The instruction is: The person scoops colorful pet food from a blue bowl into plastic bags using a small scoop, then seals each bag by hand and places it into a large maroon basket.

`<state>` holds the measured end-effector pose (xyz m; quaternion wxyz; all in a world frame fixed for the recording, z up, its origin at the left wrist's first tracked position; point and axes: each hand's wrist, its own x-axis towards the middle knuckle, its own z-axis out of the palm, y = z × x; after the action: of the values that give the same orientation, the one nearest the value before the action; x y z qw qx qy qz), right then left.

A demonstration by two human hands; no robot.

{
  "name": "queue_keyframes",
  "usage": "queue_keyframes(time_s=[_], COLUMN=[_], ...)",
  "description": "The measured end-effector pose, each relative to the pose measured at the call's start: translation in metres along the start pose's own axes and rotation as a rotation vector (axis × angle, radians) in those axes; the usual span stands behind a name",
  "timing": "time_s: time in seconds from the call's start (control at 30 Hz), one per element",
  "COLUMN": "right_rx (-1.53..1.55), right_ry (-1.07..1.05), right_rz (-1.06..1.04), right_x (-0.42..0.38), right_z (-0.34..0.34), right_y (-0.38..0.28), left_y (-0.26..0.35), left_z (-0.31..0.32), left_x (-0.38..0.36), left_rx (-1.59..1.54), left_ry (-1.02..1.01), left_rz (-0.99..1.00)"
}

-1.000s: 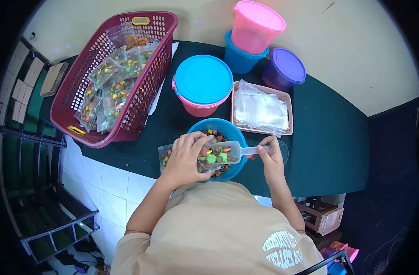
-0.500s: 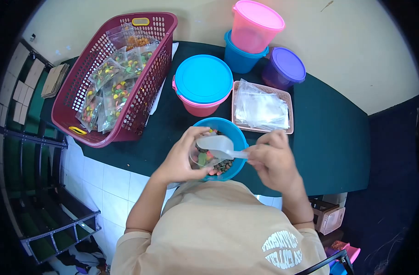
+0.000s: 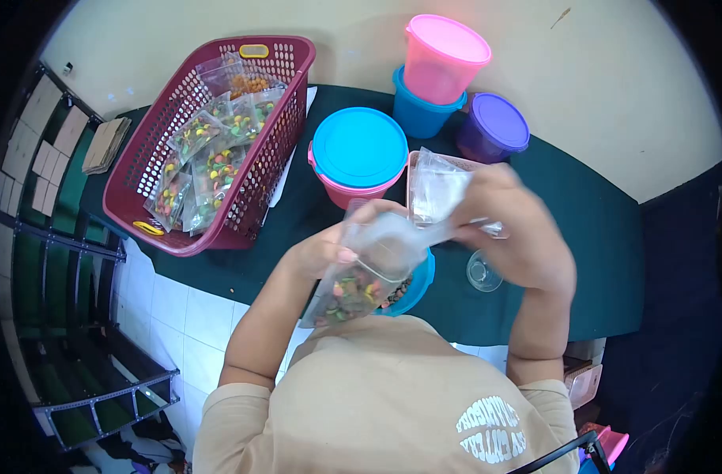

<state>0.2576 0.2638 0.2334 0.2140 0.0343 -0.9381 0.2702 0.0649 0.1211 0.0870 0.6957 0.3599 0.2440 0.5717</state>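
Note:
Tilted over the front of the table is a clear plastic bag with colourful small pieces in its lower part. My left hand is closed around its upper side. A translucent white scoop, smeared by motion, overlaps the bag's mouth. Its handle runs into my right hand, whose fingers are closed on it and blurred. Partly hidden behind the bag is a blue tub with dark and pink pieces inside. A clear cup stands on the table below my right hand.
A maroon basket at left holds several filled bags. Behind the blue tub stands a pink tub with a blue lid. A pink tray holds flat clear bags. Stacked pink and blue tubs and a purple tub are farther back.
My left hand now holds the filled plastic bag over the tub's front. The scoop has risen with my right hand, up and to the right. The clear cup now shows on the table.

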Motion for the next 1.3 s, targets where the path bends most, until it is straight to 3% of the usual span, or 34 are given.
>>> queue_keyframes(time_s=[0.03,0.13,0.17,0.23,0.27,0.33,0.37,0.43,0.63,0.7,0.8,0.87,0.9,1.03,1.13,1.3], right_rx=[-0.01,0.434,0.434,0.217,0.065,-0.243,-0.396,-0.156,0.021,-0.566,-0.615,-0.421,-0.394,-0.403,-0.465,-0.607], right_ry=[0.176,0.508,0.51,0.501,0.384,0.208,0.158,0.36,0.607,0.435,0.573,0.551,0.542,0.385,0.392,0.192], right_rz=[0.067,0.169,0.173,0.646,0.827,1.077,1.149,1.261,1.333,1.42,1.354,1.103,0.879,0.454,0.327,0.171], right_x=[-0.017,-0.073,-0.092,-0.133,-0.151,-0.199,-0.23,-0.281,-0.339,-0.328,-0.281,-0.229,-0.191,-0.074,-0.021,-0.001], right_z=[-0.007,-0.017,-0.016,-0.007,0.002,0.029,0.049,0.088,0.158,0.165,0.162,0.155,0.151,0.167,0.188,0.204], right_y=[0.007,0.028,0.037,0.057,0.065,0.091,0.105,0.124,0.144,0.139,0.123,0.115,0.106,0.118,0.139,0.172], left_y=[0.0,0.0,0.001,0.001,0.002,0.005,0.007,0.011,0.006,0.008,0.007,0.005,0.003,-0.007,-0.009,-0.008], left_z=[-0.002,-0.016,-0.019,-0.024,-0.029,-0.034,-0.037,-0.037,-0.043,-0.039,-0.038,-0.039,-0.039,-0.037,-0.027,-0.021], left_x=[-0.007,-0.027,-0.033,-0.045,-0.052,-0.064,-0.069,-0.074,-0.077,-0.076,-0.078,-0.08,-0.081,-0.086,-0.092,-0.113], left_rx=[-0.031,-0.08,-0.091,-0.103,-0.149,-0.164,-0.139,-0.024,0.107,0.151,0.244,0.253,0.253,0.236,0.239,0.217], left_ry=[0.051,0.089,0.126,0.19,0.212,0.3,0.36,0.495,0.593,0.595,0.592,0.605,0.62,0.654,0.642,0.667], left_rz=[0.025,0.133,0.196,0.274,0.351,0.453,0.465,0.46,0.38,0.353,0.336,0.335,0.332,0.314,0.32,0.353])
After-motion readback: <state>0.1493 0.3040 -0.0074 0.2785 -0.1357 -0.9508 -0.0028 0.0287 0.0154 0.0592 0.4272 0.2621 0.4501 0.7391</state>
